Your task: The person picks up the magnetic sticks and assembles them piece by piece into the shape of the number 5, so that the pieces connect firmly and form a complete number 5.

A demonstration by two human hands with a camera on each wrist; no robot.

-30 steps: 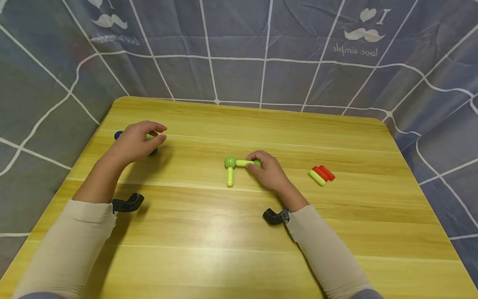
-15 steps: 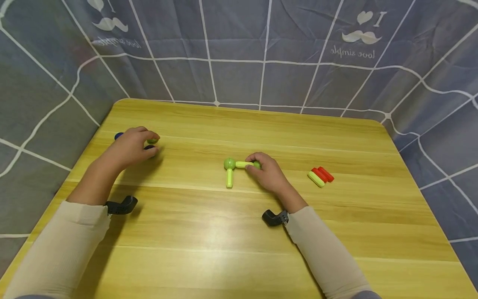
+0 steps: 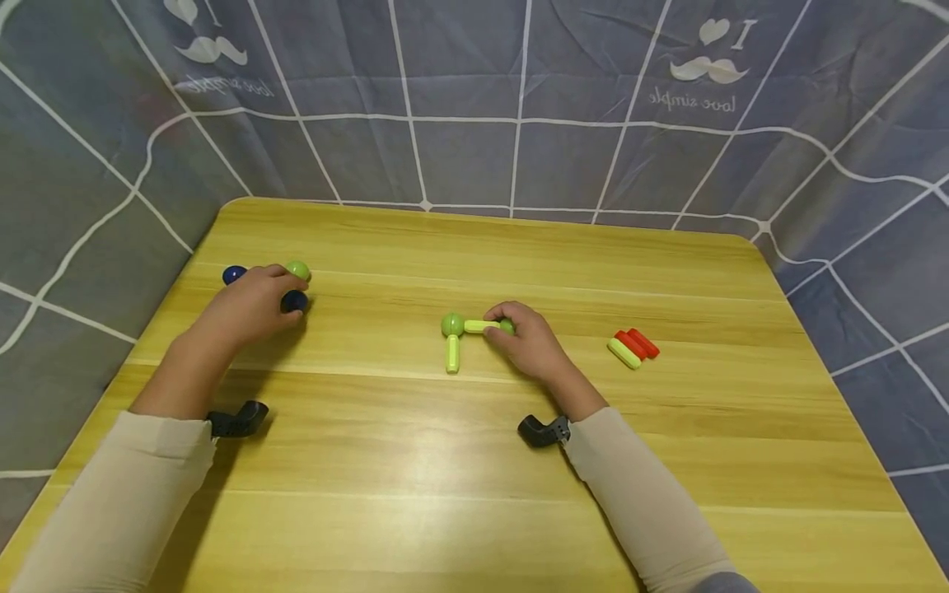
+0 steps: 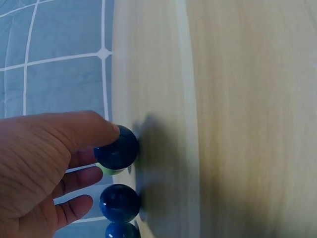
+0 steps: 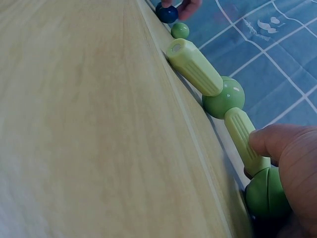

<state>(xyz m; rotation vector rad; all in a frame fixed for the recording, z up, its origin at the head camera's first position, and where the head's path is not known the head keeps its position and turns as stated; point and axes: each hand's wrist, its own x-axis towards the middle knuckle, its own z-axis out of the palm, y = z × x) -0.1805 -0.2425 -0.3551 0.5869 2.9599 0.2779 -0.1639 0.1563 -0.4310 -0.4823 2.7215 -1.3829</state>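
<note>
My left hand is at the far left of the table, thumb and fingers around a dark blue ball. In the left wrist view, more dark blue balls lie under the fingers. A green ball sits just beyond that hand. My right hand pinches a yellow-green rod near the table's middle. This rod links a green ball by the palm to another green ball. From the latter a second yellow-green rod points towards me, forming an L.
Two red rods and a yellow-green rod lie side by side right of my right hand. The wooden table is bordered behind and at the sides by a grey gridded curtain. Each wrist carries a black camera mount.
My left hand has come down and slightly nearer, from above the balls onto a dark blue one; the green ball behind it now shows. The right hand keeps its hold on the rod.
</note>
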